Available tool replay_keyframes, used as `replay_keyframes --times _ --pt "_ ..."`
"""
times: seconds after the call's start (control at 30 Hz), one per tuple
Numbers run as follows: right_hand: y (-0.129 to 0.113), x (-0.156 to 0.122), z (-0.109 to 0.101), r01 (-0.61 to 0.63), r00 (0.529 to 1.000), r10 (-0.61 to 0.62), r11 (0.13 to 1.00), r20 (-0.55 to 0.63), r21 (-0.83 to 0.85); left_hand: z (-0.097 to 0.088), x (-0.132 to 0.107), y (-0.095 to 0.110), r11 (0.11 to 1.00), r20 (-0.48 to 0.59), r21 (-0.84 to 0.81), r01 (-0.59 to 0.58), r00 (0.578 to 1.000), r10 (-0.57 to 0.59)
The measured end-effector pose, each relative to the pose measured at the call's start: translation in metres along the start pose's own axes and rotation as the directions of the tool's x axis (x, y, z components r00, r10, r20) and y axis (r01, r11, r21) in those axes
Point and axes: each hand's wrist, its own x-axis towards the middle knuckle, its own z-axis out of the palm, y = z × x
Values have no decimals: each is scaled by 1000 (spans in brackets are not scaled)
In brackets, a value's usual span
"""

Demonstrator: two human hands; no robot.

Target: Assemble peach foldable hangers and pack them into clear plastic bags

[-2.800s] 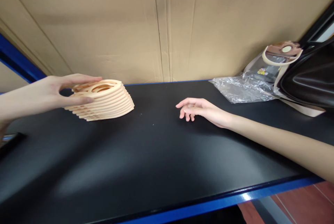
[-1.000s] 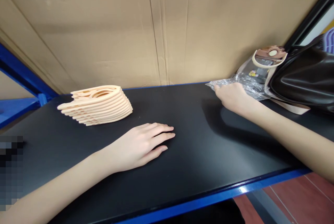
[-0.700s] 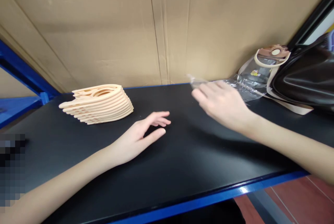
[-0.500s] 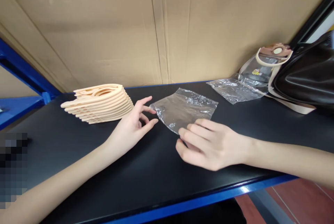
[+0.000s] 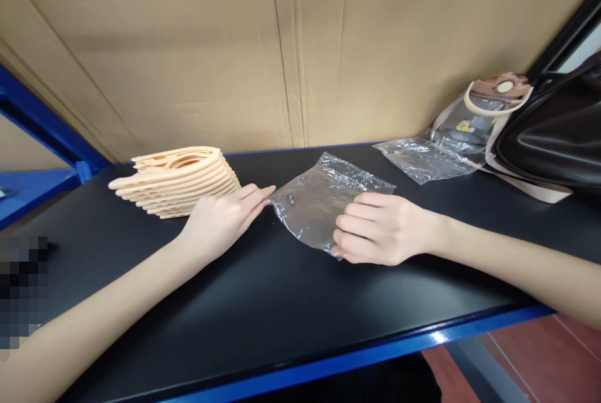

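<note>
A clear plastic bag (image 5: 310,206) is stretched flat just above or on the black tabletop, between my two hands; I cannot tell if it touches the surface. My left hand (image 5: 225,212) pinches its left corner between thumb and fingertips. Curled over the near right edge, my right hand (image 5: 380,228) is closed on the bag, its thumb mostly hidden beneath the fingers. Right behind my left hand stands a stack of peach-coloured hangers (image 5: 173,184), looped and nested together.
A second clear plastic bag (image 5: 425,162) lies at the back right. Beside it are a transparent water bottle (image 5: 469,124) with a strap and a black leather-like bag (image 5: 558,134). Cardboard (image 5: 211,46) lines the back; a blue frame edge (image 5: 375,353) runs along the front.
My left fingers, spread before, have closed on the bag's left corner. My right hand has moved slightly up and right and tightened on the near edge.
</note>
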Motion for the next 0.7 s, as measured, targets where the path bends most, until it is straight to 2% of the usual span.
replay_keyframes --times 0.2,0.33,0.4,0.5,0.57,0.63,0.7 --pt "-11 6 -11 104 990 -102 994 -100 13 -2 0 -2 997 30 64 -50 998 48" --pt "-21 10 -16 215 955 -211 977 -211 -3 -3 -1 1 995 59 72 -71 996 67" --pt "-26 11 -15 202 957 -190 979 -218 34 -3 0 1 995 70 71 -71 995 66" --pt "-29 11 -13 38 991 -7 974 -137 221 -3 1 2 997 78 73 -38 996 32" --pt "-23 9 -12 -123 988 147 940 -50 317 -6 2 4 997 70 73 8 997 -13" --pt "-11 5 -10 -305 951 307 899 43 314 -10 3 7 997 51 57 43 998 -46" --pt "5 -1 -5 -494 870 475 828 136 266 -15 3 12 999 32 18 30 999 -31"
